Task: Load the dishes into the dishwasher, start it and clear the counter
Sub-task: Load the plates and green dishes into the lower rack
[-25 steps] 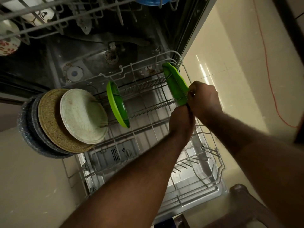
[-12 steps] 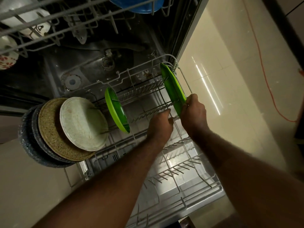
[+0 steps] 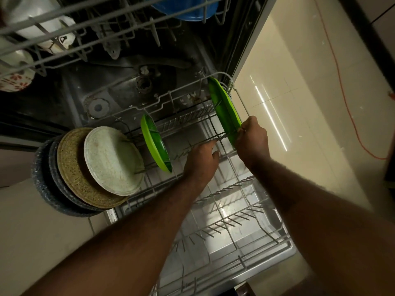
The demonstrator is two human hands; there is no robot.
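The dishwasher's lower rack (image 3: 265, 248) is pulled out below me. A green plate (image 3: 223, 107) stands on edge at the rack's far right side, and my right hand (image 3: 253, 138) pinches its near rim. My left hand (image 3: 201, 160) rests on the wire tines just left of that plate, fingers curled, holding nothing I can make out. A second green plate (image 3: 155, 144) stands upright in the middle row. At the left stand a white plate (image 3: 113, 159), a speckled tan plate (image 3: 70, 167) and dark grey plates (image 3: 42, 182).
The upper rack (image 3: 89, 24) overhangs at the top with white cups (image 3: 40, 28), a flower-patterned bowl (image 3: 16, 80) and a blue bowl (image 3: 188, 9). Beige floor tiles lie to the right with an orange cable (image 3: 350, 116). The rack's near rows of tines hold nothing.
My left hand came off the right green plate and dropped onto the tines to its left. My right hand slid down to the plate's near rim. The view drew closer.
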